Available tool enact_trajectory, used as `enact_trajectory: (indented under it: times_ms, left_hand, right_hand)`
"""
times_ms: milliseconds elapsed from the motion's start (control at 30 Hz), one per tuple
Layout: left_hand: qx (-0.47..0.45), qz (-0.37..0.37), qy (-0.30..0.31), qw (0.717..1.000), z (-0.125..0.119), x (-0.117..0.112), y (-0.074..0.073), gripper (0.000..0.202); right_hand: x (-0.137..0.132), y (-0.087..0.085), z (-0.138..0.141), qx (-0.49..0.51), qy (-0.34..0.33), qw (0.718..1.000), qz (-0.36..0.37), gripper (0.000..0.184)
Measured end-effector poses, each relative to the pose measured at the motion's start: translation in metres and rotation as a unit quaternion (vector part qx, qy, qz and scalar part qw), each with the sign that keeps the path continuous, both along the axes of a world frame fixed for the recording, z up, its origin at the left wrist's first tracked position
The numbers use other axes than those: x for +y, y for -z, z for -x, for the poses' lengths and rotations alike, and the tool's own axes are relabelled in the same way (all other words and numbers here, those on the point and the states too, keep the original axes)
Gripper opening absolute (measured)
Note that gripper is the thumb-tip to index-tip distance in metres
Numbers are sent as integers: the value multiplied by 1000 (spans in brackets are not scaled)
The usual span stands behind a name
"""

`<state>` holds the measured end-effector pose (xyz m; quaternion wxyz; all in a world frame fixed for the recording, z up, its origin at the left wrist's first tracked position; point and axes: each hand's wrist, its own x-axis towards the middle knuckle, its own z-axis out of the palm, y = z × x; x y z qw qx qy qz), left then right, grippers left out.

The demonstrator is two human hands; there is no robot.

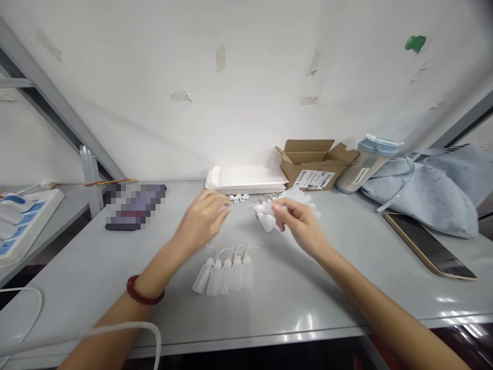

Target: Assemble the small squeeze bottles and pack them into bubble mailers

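Note:
My right hand [298, 221] hovers over the middle of the grey table [96, 277] with its fingers closed on a small translucent squeeze bottle [265, 220]. My left hand [202, 218] is raised beside it, fingers curled loosely together; what they hold, if anything, I cannot make out. Close to me lies a row of several small capped bottles [225, 272] with thin bent nozzles. A heap of loose bottles [298, 198] and a few small white caps [238, 198] lie just beyond my hands.
A stack of white trays [246, 180] stands at the wall. An open cardboard box [314, 164], a tumbler [365, 162], a blue cloth bag [427, 192] and a tablet [427, 246] fill the right. A power strip [21, 216] is at the left.

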<state>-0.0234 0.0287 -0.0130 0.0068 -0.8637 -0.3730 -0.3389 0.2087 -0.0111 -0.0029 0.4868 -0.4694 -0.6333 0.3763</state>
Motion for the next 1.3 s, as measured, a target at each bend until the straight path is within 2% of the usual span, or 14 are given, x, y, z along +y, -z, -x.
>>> enact_trajectory:
  times_ms: [67,133,267,367,467,833,967,1100,1300]
  left_hand:
    - [-5,18,-78,997,13,16,5,16]
    - [5,43,-102,994,20,29,16,21]
    - [69,72,-58,993,11,43,35,34]
    - [109,83,-41,990,1,45,40,42]
    - [128,91,-36,987,-1,45,42,44]
    - [115,85,-17,990,0,48,49,54]
    - [96,62,-5,993,-1,45,48,47]
    - [85,72,-10,994,-3,41,46,42]
    - [75,98,-15,992,-3,40,45,40]
  right_hand:
    - [4,-4,-9,32,61,997,-40,27]
    - [10,-4,-16,38,104,992,-54,28]
    - [23,7,-23,-70,141,986,-53,34]
    - [30,18,-23,-177,156,968,-83,35]
    - [33,24,-24,-229,162,954,-106,36]
    - [40,29,-24,-254,165,942,-146,34]
    - [45,32,-31,-267,183,932,-163,34]
    - [48,36,-37,-313,196,910,-189,33]
    - [49,42,-37,-427,204,862,-180,32]
